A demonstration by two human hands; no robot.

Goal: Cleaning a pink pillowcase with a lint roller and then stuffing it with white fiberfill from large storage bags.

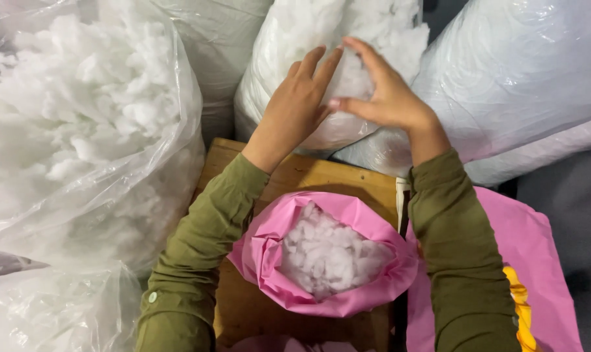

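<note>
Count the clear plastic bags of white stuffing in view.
4: a big open bag at left, another below it, one under both hands, one at right. More may be hidden.

fluffy white fibre stuffing [328, 251] | glossy clear plastic bag [178, 78] | matt wooden table [308, 173]

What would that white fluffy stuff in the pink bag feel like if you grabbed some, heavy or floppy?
Probably very light: the white stuffing looks airy and clumpy. It would likely squash and pull apart in tufts, not lift as one piece. The pink bag looks thin and crumpled, so it may sag. Both hands, left hand and right hand, are at more stuffing above.
</note>
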